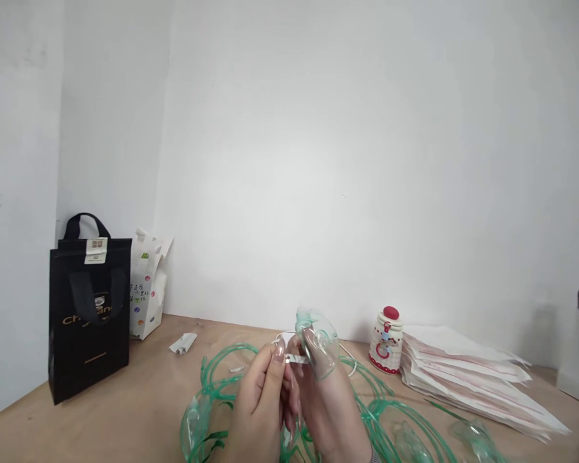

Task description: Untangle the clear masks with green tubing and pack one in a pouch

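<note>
My right hand [329, 402] is closed around a clear, green-tinted oxygen mask [324, 350], which is raised above the table and tilted. Pressed close beside it, my left hand [262, 395] pinches the end of a short silver strip [298, 359] between thumb and fingers. This strip reaches across to the mask's edge. A thin white elastic cord [351, 361] loops out behind my hands. Below them lie coils of green tubing [234, 349]. Another clear mask [197, 421] is at the left of the coils, partly covered by tubing.
More clear masks [412, 442] lie at the front right. A stack of white paper packets [477, 379] sits beside a red-and-white jar [386, 344]. On the left stand a black bag [89, 347] and a white printed bag [147, 292], near a crumpled white wrapper [183, 343]. A wall closes the back.
</note>
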### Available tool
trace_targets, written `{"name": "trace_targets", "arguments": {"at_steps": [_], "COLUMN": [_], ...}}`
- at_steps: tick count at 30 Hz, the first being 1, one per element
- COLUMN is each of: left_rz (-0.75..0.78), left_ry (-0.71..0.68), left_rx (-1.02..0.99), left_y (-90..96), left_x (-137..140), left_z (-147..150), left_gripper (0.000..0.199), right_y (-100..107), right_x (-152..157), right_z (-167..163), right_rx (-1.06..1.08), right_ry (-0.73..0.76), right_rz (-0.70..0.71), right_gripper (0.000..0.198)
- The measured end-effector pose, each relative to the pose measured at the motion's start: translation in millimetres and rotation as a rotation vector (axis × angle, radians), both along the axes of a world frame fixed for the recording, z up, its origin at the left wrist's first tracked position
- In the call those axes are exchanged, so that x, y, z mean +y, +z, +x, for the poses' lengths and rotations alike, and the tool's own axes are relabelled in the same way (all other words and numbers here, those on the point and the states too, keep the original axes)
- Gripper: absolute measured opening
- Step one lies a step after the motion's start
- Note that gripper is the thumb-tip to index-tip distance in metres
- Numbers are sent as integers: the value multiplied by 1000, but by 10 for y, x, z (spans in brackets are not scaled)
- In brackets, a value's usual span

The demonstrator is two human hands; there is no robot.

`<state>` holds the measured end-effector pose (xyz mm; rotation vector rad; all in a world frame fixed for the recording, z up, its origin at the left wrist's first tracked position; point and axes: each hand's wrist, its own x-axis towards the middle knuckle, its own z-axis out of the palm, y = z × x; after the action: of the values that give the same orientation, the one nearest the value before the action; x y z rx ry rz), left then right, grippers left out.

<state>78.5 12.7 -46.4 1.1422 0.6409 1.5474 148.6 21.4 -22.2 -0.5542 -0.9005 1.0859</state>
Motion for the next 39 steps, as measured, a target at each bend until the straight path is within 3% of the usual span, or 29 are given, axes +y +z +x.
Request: {"name": "trace_targets", "arguments": {"at_steps": [5, 8, 15, 19, 22, 25, 29, 31, 33, 36, 39], "left_rz": [66, 72, -56, -75, -54, 67, 146, 154, 151, 124, 120], "left_ry": [-1, -20, -159, -269, -212, -30, 33, 70, 98, 26, -77], "left_rx": [69, 75, -79, -177, -104, 63, 176, 168, 111, 23, -40], "left_y": [92, 107, 139, 157, 148, 116, 92, 115, 159, 237, 295], "left_x": [-9, -24, -64, -61, -83, -107, -107, -103, -105, -125, -155], "left_z": [-100, -108, -103, -111, -93, -72, -90, -132, -196, -311, -406], "left_gripper": [43, 42, 40, 40, 41, 43, 41, 42, 43, 42, 41], "right_y": [-13, 29, 148, 101, 87, 109, 134, 129, 112, 78, 69], "right_x": [42, 31, -5, 27, 23, -23, -78, -64, -7, 141, 245], "right_z": [100, 122, 144, 154, 157, 151, 142, 170, 236, 390, 520], "right_rx": [-49, 76, 405, 453, 390, 218, 64, 39, -122, -574, -814], "right_ry": [-42, -47, 380, 424, 435, 343, 189, 22, -213, -467, -546], "right_rz": [12, 54, -38, -20, -28, 0, 68, 123, 133, 100, 67], "right_gripper": [19, 21, 23, 19, 20, 21, 24, 24, 27, 31, 34]}}
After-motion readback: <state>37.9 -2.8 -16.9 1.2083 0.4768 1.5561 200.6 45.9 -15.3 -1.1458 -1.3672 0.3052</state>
